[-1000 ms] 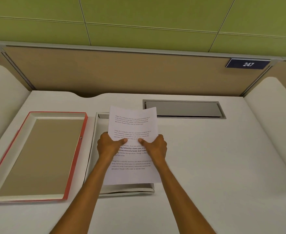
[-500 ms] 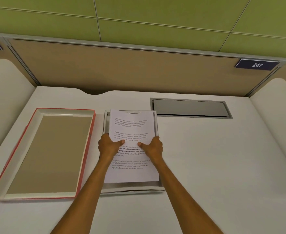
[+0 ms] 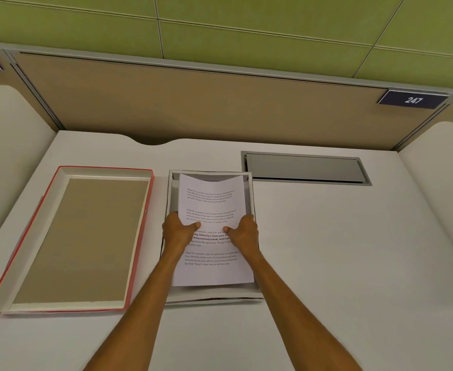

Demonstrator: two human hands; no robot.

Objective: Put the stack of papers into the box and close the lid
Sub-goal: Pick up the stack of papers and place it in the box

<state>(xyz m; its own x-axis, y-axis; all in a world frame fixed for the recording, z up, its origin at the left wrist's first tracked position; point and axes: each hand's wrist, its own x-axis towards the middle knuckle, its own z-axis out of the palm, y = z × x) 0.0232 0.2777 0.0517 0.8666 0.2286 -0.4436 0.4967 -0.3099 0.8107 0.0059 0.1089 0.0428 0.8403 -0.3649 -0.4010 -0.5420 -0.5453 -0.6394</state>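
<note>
The stack of papers [image 3: 211,202], white with printed paragraphs, hangs low inside the open grey-white box [image 3: 250,194] in the middle of the desk, its far end bowed down. My left hand [image 3: 178,232] grips the stack's left edge and my right hand [image 3: 244,232] grips its right edge, thumbs on top. The lid [image 3: 81,236], red outside with a tan inside, lies upside down on the desk just left of the box.
A grey cable hatch [image 3: 304,168] is set into the white desk [image 3: 353,263] behind and right of the box. A tan partition [image 3: 206,103] closes the back, with a plate reading 247 [image 3: 412,99]. Cream side panels stand at both ends.
Both hands have lowered the stack from above the box down between its walls. The view has shifted a little, so box and lid appear further right.
</note>
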